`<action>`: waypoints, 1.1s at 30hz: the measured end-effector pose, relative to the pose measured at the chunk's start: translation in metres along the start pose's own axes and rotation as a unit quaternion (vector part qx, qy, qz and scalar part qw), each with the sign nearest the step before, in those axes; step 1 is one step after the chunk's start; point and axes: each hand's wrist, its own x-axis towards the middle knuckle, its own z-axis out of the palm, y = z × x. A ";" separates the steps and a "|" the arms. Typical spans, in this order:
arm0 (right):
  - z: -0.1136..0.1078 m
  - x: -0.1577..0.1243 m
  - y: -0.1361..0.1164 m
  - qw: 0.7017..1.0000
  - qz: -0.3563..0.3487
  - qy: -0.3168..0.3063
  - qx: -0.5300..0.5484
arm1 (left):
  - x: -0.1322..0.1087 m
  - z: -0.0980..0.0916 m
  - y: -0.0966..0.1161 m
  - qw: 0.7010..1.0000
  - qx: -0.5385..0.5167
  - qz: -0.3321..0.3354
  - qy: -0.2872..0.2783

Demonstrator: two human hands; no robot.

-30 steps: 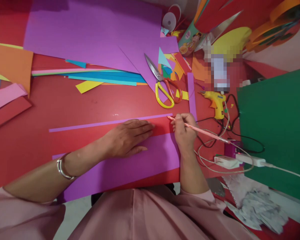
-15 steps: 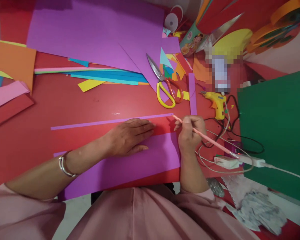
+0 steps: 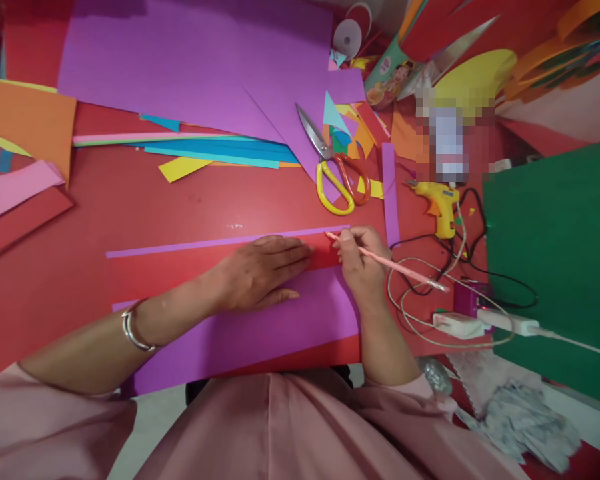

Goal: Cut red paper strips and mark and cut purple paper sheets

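My left hand [image 3: 265,273] lies flat, fingers stretched out, across a red sheet [image 3: 180,270] and the purple sheet [image 3: 280,327] nearer my body. Between the fingers of my right hand [image 3: 363,260] is a slim pink pencil [image 3: 400,267], slanting down to the left. Its tip is at the lower edge of a narrow purple strip [image 3: 195,243] that runs along the red sheet's far side; whether it touches the paper I cannot tell. Beyond my hands lie scissors [image 3: 325,157] with one yellow and one orange handle, their blades slightly apart.
A yellow glue gun [image 3: 440,203], tangled cables [image 3: 405,293] and a white power adapter [image 3: 460,325] lie to the right, beside a green board [image 3: 555,267]. Large purple paper [image 3: 195,60] and coloured strips [image 3: 220,153] cover the far side. Orange paper [image 3: 25,127] is at left.
My right hand has moved left with the pencil, its tip shifting from near the strip's right end to a point further in. My left hand stays flat in place on the sheets.
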 end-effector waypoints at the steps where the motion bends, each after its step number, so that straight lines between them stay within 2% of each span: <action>1: 0.000 0.000 -0.001 1.000 -0.001 -0.001 -0.004 | 0.000 0.000 0.000 1.000 0.000 0.001 0.000; 19: 0.000 0.000 -0.001 1.000 0.005 0.003 -0.024 | 0.000 -0.001 0.000 1.000 -0.011 -0.012 -0.008; 24: 0.002 0.002 0.002 0.998 0.033 0.006 0.051 | 0.000 0.000 0.000 1.000 -0.012 -0.012 -0.009; 28: -0.002 0.002 -0.009 0.989 0.041 0.038 0.137 | 0.000 0.001 -0.002 1.000 -0.017 0.006 0.008; 30: -0.005 0.000 -0.019 0.991 0.023 0.037 0.127 | 0.001 0.002 -0.004 1.000 -0.017 0.013 0.017; 33: 0.000 -0.003 -0.028 0.997 0.002 -0.001 0.080 | 0.001 0.003 -0.005 0.999 -0.023 0.019 0.029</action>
